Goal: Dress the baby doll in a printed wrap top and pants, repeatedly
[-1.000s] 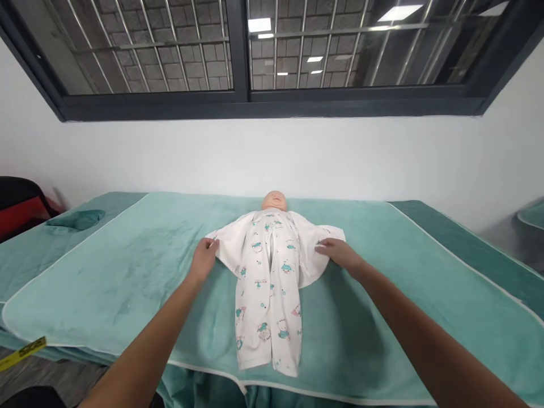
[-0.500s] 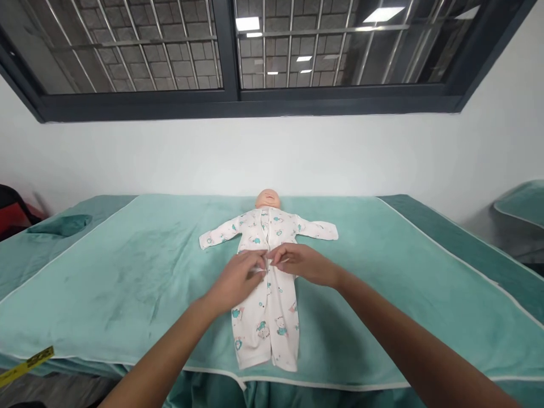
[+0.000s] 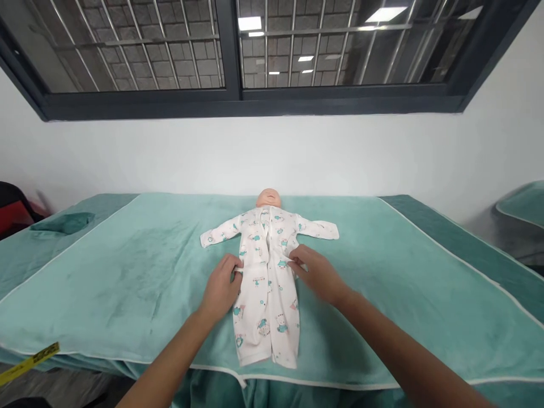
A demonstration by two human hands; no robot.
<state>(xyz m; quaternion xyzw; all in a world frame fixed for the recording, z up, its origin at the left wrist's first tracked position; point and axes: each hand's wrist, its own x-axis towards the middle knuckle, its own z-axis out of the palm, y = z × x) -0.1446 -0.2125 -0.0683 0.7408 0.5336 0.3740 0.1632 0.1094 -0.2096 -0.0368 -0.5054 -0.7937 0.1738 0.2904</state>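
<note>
A baby doll (image 3: 268, 198) lies face up on the bed, its head toward the wall. Its body is covered by a white baby romper (image 3: 266, 317) with small teal and pink prints; the sleeves are spread out to both sides and the legs point toward me. My left hand (image 3: 223, 286) pinches the cloth at the left edge of the waist. On the opposite edge, my right hand (image 3: 317, 272) has its thumb and fingers closed on the cloth. A front seam runs down the middle, with loose folds at the chest.
A light teal blanket (image 3: 127, 272) with white piping covers the bed. Behind it stand a white wall (image 3: 272, 153) and a dark-framed window (image 3: 242, 107). A red and black bag (image 3: 17, 212) sits far left, a yellow strip (image 3: 29, 362) at the lower left edge.
My hands came from the outspread cloth flaps to the middle of the waist, then moved apart to its two sides. The flaps no longer cover the sleeves, which now show.
</note>
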